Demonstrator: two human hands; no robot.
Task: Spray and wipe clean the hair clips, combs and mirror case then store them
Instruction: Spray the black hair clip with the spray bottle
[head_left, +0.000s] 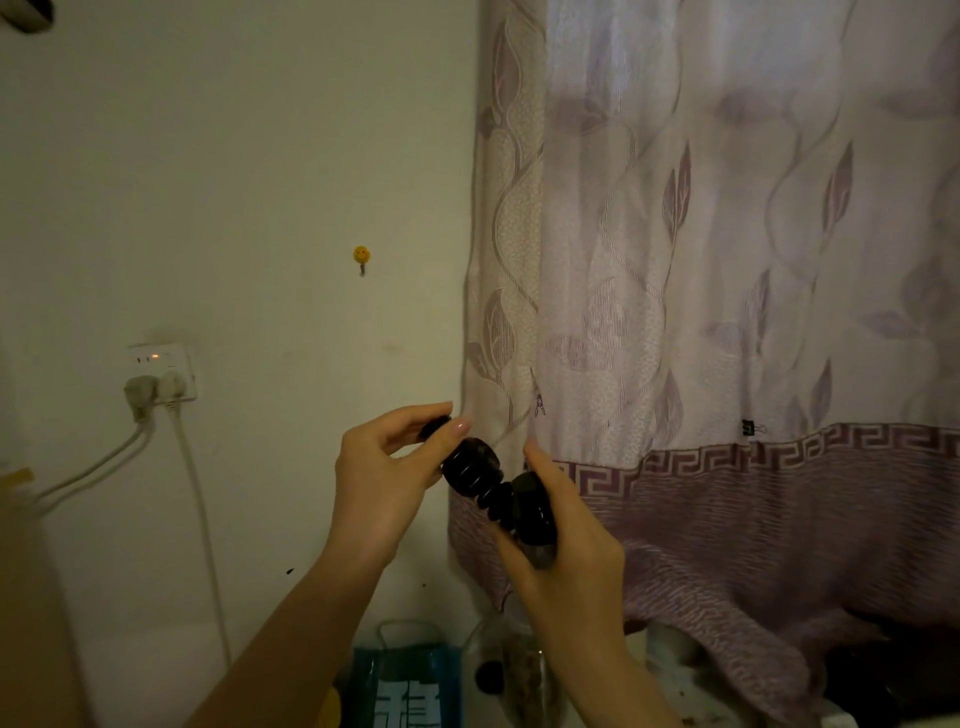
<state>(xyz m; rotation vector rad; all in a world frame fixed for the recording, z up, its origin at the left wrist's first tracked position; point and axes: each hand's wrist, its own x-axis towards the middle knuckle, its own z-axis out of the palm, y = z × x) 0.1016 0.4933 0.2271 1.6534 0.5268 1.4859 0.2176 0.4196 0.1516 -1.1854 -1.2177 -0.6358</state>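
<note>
I hold a dark claw hair clip (480, 475) up in front of the wall and curtain, at mid-frame. My left hand (384, 467) pinches its upper end between thumb and fingers. My right hand (563, 530) grips its lower end, with the fingers curled round it. The clip's ribbed jaws show between the two hands. No cloth, spray bottle, combs or mirror case are in view.
A patterned lilac curtain (727, 260) hangs at right. A wall socket (166, 371) with two plugs and white cables is at left, and a yellow smiley hook (361, 255) is above. A blue bag (410, 686) and a glass jar (519, 670) stand below.
</note>
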